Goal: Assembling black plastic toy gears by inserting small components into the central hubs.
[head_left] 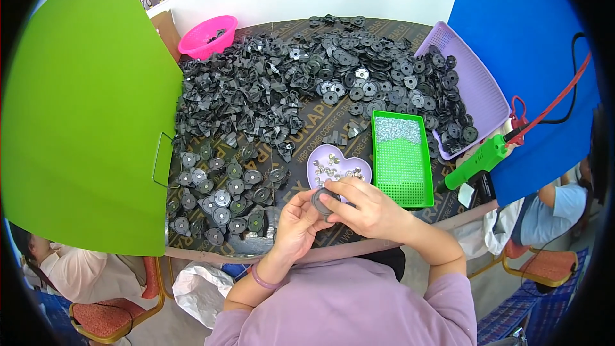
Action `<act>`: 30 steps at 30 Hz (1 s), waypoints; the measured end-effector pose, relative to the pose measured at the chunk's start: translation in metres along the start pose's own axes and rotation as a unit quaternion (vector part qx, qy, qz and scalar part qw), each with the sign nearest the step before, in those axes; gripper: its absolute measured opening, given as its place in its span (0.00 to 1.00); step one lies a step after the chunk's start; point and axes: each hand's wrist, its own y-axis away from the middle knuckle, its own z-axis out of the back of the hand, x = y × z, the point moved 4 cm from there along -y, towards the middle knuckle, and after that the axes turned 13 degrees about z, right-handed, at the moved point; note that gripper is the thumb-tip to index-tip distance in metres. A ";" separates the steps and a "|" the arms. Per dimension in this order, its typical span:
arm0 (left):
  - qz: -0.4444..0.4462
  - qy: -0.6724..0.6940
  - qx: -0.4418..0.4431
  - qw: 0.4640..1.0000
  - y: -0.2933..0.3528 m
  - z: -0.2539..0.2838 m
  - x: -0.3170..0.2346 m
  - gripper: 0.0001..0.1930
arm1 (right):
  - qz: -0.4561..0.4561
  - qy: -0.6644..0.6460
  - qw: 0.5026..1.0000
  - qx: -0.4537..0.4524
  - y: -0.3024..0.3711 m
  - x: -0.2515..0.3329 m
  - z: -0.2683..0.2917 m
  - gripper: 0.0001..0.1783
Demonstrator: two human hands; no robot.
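Above the near table edge, my left hand point(296, 227) is closed around a round black plastic disc point(322, 200), holding it tilted up. My right hand point(370, 210) is closed too, its fingers pressed on the same disc; whether it also pinches a small part cannot be made out. Just beyond my fingers lies a lilac heart-shaped dish point(313, 165) with small shiny metal pieces in it, partly hidden by my right hand. To its right is a green perforated tray point(403, 186), with many tiny silver pieces point(398, 131) heaped at its far end.
Black angular parts point(237, 83) pile up at the far left, black discs point(375, 74) at the far right. Joined disc pieces point(221, 198) lie near left. A lilac basket point(479, 83), pink bowl point(192, 41) and green power screwdriver point(477, 163) stand around. Green point(83, 109) and blue point(512, 70) panels flank the table.
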 end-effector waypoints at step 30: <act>-0.108 -0.839 -0.204 0.493 0.080 0.011 -0.035 0.09 | 0.094 0.049 0.987 0.122 -0.023 0.009 -0.118 0.11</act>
